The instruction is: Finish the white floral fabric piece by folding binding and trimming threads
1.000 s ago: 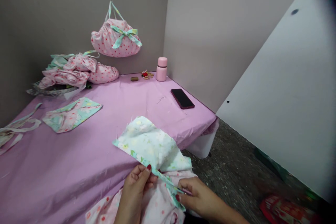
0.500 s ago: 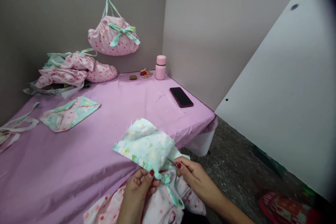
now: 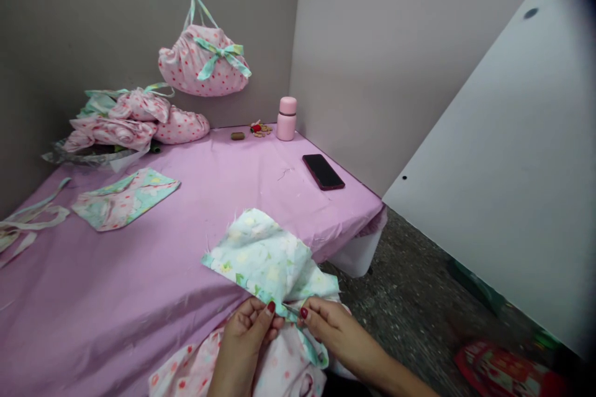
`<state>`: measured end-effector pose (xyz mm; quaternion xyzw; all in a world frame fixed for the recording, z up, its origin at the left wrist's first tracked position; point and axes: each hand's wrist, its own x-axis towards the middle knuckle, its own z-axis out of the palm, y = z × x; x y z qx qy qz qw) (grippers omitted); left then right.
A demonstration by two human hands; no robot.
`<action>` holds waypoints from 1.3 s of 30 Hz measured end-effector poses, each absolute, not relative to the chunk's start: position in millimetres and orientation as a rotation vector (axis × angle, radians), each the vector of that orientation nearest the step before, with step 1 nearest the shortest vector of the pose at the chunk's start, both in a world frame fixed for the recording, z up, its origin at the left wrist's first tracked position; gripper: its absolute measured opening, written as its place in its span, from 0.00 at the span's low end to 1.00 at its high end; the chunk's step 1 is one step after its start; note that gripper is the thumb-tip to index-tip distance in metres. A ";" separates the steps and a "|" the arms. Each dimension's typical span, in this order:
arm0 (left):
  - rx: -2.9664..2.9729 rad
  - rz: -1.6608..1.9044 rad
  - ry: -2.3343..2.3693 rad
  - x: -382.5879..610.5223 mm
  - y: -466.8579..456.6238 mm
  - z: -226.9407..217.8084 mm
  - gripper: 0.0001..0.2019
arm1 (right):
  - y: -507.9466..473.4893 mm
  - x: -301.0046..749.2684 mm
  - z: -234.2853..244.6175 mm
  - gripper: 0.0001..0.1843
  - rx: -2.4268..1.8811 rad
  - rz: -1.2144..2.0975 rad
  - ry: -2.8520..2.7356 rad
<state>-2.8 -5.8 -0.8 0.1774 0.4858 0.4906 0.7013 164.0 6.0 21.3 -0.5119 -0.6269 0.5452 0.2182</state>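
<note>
My left hand (image 3: 251, 325) pinches the edge of a pale green floral cloth (image 3: 261, 254) between thumb and fingers. My right hand (image 3: 328, 322) is closed on a thin, pointed metal tool (image 3: 290, 309); its tip meets the cloth edge just right of my left thumb, and its other end is hidden in my fingers. The floral cloth has frayed edges and lies partly over the table's front edge. Below my hands hangs pink dotted fabric (image 3: 284, 360), with a strip of green floral trim (image 3: 314, 347) beside it.
A purple-covered table (image 3: 223, 180) holds a folded cloth piece (image 3: 125, 198), loose straps (image 3: 37, 223), a fabric pile (image 3: 135, 127), a thread spool (image 3: 237, 136), a pink bottle (image 3: 286, 119) and a phone (image 3: 323, 172). A pink dotted bag (image 3: 203, 62) hangs on the wall. A white panel (image 3: 493, 155) stands right.
My right hand has moved left and slightly down, bringing the tool's tip to the cloth edge beside my left thumb. My left hand keeps its pinch in nearly the same place.
</note>
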 end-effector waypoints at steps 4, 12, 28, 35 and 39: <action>0.408 1.101 1.072 -2.6 -6.0 0.9 0.14 | 5.8 159.8 13.2 0.20 -1.383 1.615 -1.616; 0.423 1.087 1.067 -3.7 -4.1 -0.1 0.15 | 6.8 147.2 4.4 0.18 -1.287 1.671 -1.469; 0.429 1.095 1.055 -2.8 -2.5 2.9 0.14 | 7.7 136.5 4.1 0.20 -1.241 1.723 -1.369; 0.445 1.101 1.047 -3.1 -4.3 4.1 0.13 | 6.0 136.4 3.6 0.18 -1.215 1.747 -1.326; 0.439 1.101 1.050 -2.7 -2.8 3.7 0.14 | 5.7 136.0 5.2 0.19 -1.220 1.744 -1.285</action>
